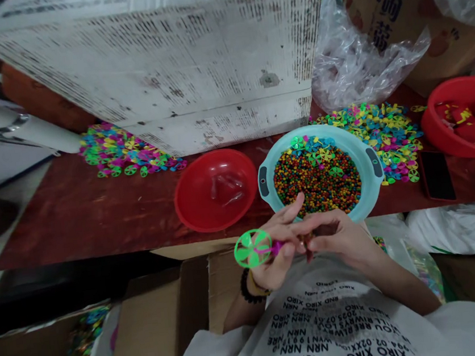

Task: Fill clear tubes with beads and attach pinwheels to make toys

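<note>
My left hand (275,253) is closed around a small propeller toy with a green spoked wheel (253,248) and a magenta stem (276,248). The wheel sticks out on the left of the hand. My right hand (339,238) meets the left one, its thumb and forefinger pinched at a small brownish-red piece (307,245) that the fingers mostly hide. Both hands are just in front of a light-blue basin (371,200). Small multicoloured balls (315,180) fill its bottom, with several propeller toys (323,154) lying on top.
Left of the basin stands a red bowl (194,211) with a few see-through tubes (228,187). Piles of propeller parts (125,153) flank a large white box (208,67). A phone (437,175) and a red basin (442,134) are at right. Open cartons (142,320) stand below the table edge.
</note>
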